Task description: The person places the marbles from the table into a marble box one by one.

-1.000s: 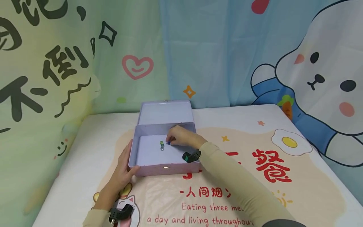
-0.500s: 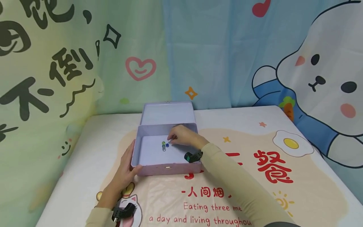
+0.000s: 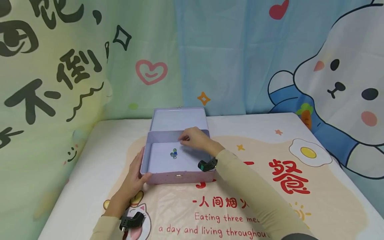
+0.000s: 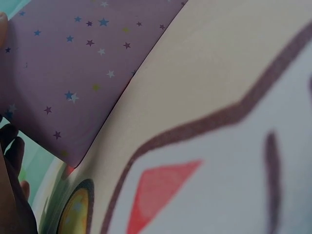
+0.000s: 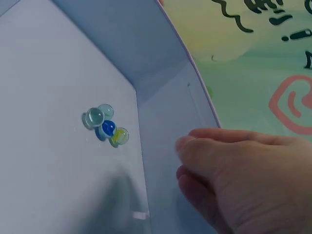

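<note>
A tin box [image 3: 159,166], pale lavender inside with small stars printed on its pink-purple outside, lies with its lid [image 3: 180,119] raised at the back. On its floor several glass marbles cluster together: a blue marble [image 5: 108,128], a yellow-green marble [image 5: 120,136] and clear greenish marbles [image 5: 95,117]. My left hand [image 3: 133,178] holds the box's front left corner, thumb at the front rim, fingers along the left side. Above the box's back right part hovers my right hand [image 3: 196,138], fingers loosely bent, apart from the marbles; nothing shows between them.
The box stands on a table with a printed cloth [image 3: 234,196] bearing red lettering and cartoon figures. Behind the table hangs a patterned curtain [image 3: 210,56]. A black strap sits on each wrist. The box's walls [image 5: 170,117] rise around the marbles.
My right hand has let go of the blue marble, which now touches the others, and has lifted up and back. The marbles have shifted into a tighter cluster. My left hand keeps its hold.
</note>
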Tool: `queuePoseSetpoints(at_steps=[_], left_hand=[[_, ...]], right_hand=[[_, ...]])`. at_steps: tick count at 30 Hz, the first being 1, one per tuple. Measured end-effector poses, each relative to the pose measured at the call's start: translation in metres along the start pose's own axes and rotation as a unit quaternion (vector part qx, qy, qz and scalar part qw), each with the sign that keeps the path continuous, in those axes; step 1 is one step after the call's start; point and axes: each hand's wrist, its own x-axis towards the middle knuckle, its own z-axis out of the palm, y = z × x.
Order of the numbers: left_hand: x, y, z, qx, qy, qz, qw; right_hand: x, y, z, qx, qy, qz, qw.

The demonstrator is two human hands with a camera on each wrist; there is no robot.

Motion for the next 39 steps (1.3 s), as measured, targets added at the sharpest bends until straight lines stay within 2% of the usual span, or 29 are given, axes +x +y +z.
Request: queuePoseSetpoints(at_steps=[6,13,18,23,30,35,39], left_hand=[[0.001,0.002,0.001,-0.004,0.001,-0.016,0.9999],[0.003,0.001,0.000,-0.023,0.010,0.022,0.9995],[0.004,0.001,0.001,-0.028,0.016,0.028,0.9991],[0.006,0.001,0.002,-0.026,0.011,0.033,0.9990],[0.006,-0.001,0.003,-0.009,0.007,0.030,0.9995],[0.006,0.000,0.003,-0.006,0.006,0.023,0.9997],[0.004,0.000,0.003,-0.005,0.013,0.017,0.9998]], right_hand=[[-0.011,-0.005,-0.015,0.023,0.013,0.005,0.9996],[-0.029,-0.010,-0.028,0.053,0.036,-0.009,0.9979],[-0.047,-0.007,-0.035,0.071,0.066,-0.018,0.9951],[-0.072,-0.004,-0.043,0.095,0.098,0.015,0.9905],[-0.112,0.005,-0.051,0.131,0.165,0.040,0.9767],[-0.138,0.020,-0.050,0.116,0.198,0.065,0.9711],[-0.154,0.037,-0.045,0.148,0.208,0.091,0.9625]])
